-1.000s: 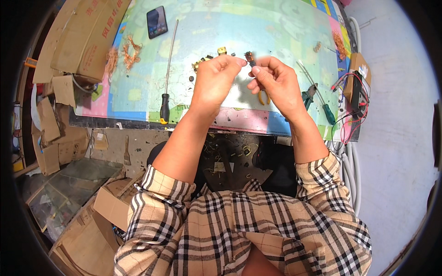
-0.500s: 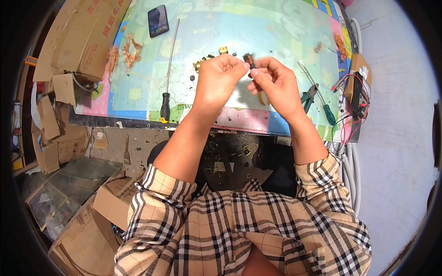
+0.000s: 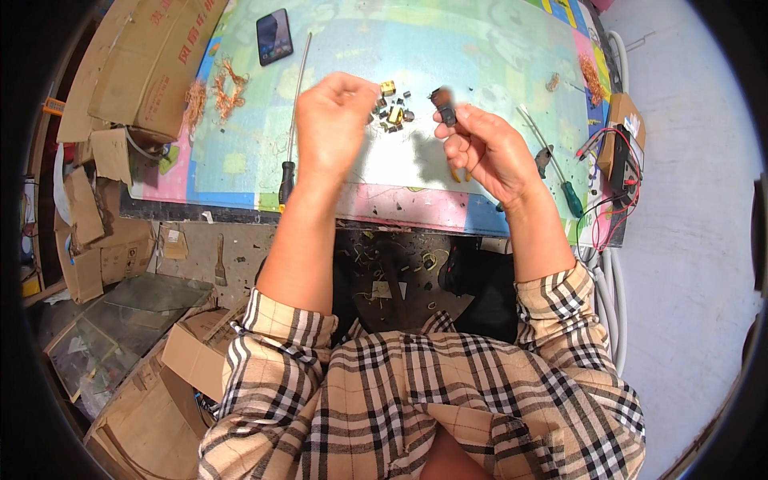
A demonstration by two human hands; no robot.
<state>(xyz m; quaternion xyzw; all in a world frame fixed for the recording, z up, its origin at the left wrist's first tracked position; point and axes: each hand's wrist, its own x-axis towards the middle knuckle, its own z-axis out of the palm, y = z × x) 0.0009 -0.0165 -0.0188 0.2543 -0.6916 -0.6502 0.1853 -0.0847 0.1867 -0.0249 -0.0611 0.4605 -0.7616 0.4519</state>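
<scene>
My right hand (image 3: pixel 498 158) grips a small black bobbin wound with copper wire (image 3: pixel 443 108) between thumb and fingers, raised over the table. To its left, my left hand (image 3: pixel 332 120) is lifted with thumb and fingers pinched together and slightly blurred; whatever it pinches is too small to make out. Between the hands lies a loose pile of small black and yellow components (image 3: pixel 392 115) on the patterned mat. Just left of my left hand is a long screwdriver (image 3: pixel 287 180), its shaft partly hidden by that hand.
Right of my right hand lie pliers (image 3: pixel 544 158), a green-handled screwdriver (image 3: pixel 571 198) and a black meter (image 3: pixel 628 172) with red and black leads. A phone (image 3: pixel 274 37) and copper wire tangles (image 3: pixel 230 90) are at far left. Cardboard boxes (image 3: pixel 148 76) crowd the left edge.
My hands have parted: the left swung away to the left, the right shifted slightly right with the bobbin. The pile of components between them is now uncovered.
</scene>
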